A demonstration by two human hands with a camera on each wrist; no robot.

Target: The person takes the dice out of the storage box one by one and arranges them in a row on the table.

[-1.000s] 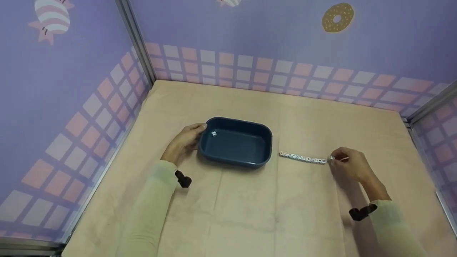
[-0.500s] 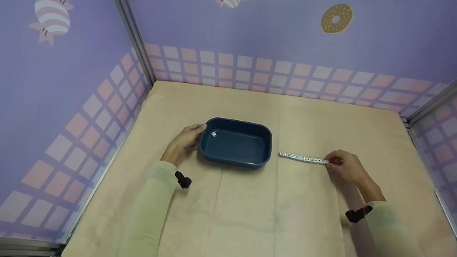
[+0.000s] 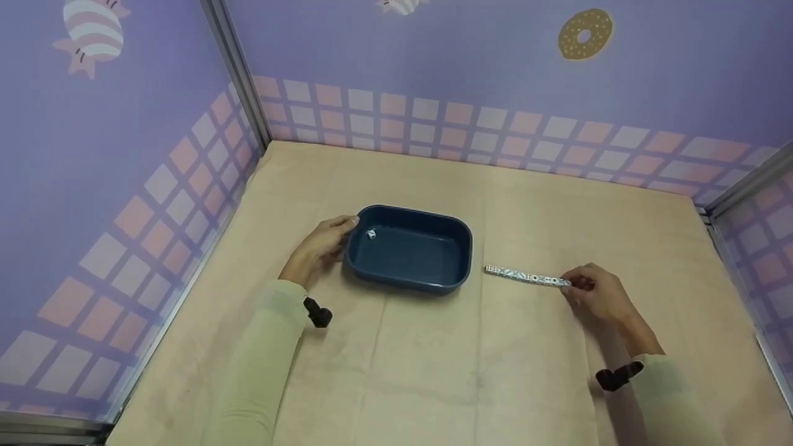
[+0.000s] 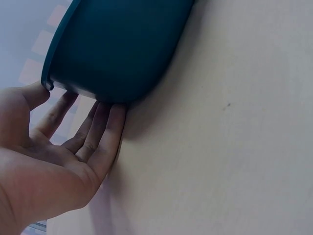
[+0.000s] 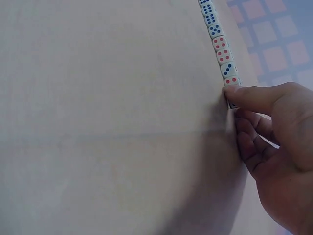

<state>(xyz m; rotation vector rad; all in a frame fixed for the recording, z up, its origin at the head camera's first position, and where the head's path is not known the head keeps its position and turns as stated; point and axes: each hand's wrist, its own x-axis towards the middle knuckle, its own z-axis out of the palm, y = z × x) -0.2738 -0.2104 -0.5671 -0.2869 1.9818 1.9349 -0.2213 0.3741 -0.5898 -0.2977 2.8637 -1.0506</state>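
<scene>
A dark blue rectangular tray [image 3: 409, 254] stands on the cloth, with one white die [image 3: 371, 234] lying inside near its left end. My left hand [image 3: 319, 244] holds the tray's left end: the thumb is at the rim, and the fingertips [image 4: 117, 110] touch the outer wall lower down. To the right of the tray, several white dice [image 3: 526, 276] form a straight row, end to end; blue and red pips show in the right wrist view. My right hand [image 3: 601, 291] pinches the die at the row's right end between thumb [image 5: 254, 97] and fingers, covering most of it.
A beige cloth [image 3: 427, 371] with fold creases covers the table. Purple patterned walls [image 3: 421, 56] close off the back and both sides, with metal posts [image 3: 238, 74] at the corners.
My right hand has come left, bringing a die up against the row's right end, so the gap there has closed. The left hand and the tray have stayed put.
</scene>
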